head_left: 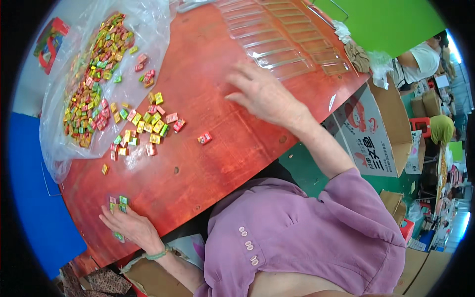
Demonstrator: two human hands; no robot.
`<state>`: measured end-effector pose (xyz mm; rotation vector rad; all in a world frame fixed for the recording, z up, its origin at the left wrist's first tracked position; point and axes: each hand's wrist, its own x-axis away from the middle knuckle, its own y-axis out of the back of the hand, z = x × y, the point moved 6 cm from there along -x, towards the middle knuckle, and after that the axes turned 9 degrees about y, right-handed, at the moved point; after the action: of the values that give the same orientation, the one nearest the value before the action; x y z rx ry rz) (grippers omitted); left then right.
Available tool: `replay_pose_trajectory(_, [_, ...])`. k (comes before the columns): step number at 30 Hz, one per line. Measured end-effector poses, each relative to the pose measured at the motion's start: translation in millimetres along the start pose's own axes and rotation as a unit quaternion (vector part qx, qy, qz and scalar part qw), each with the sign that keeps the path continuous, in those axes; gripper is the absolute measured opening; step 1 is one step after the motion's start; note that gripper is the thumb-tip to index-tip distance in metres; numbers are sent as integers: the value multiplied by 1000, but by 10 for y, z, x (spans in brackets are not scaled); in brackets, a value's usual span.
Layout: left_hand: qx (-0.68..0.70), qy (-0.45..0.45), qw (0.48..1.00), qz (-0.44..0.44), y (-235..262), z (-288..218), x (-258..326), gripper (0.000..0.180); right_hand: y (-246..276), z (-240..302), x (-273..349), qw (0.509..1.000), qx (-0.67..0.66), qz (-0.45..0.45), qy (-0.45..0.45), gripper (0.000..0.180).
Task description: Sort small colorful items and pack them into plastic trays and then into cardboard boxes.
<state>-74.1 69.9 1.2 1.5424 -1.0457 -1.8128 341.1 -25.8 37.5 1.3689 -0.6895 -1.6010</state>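
My right hand (267, 96) is over the middle of the red table, slightly blurred, its fingers apart and nothing visible in them. Toward the lower left, my left hand (129, 225) lies palm down with fingers stretched out. Several small green and pink boxes (122, 200) sit against its fingers, and a green one (118, 236) shows at its lower edge; what lies under the palm is hidden. Between the hands, loose yellow, green and red little boxes (147, 121) are scattered. One red box (204, 137) lies apart from them, closer to me.
A clear plastic bag (153, 37) spreads at the far left, with a heap of the same little boxes (91, 99) on it. Clear ribbed plastic trays (277, 39) lie at the far edge. A printed cardboard carton (368, 133) stands right of the table (217, 168). Other people are in the background.
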Motion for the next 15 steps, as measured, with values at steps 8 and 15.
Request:
replay_pose_trajectory(8, [164, -34, 985, 33, 259, -910, -189, 26, 233, -1333, 30, 978, 179, 77, -77, 54])
replay_pose_trajectory(15, [291, -54, 943, 153, 299, -1380, -100, 32, 2, -1400, 155, 974, 130, 136, -128, 60])
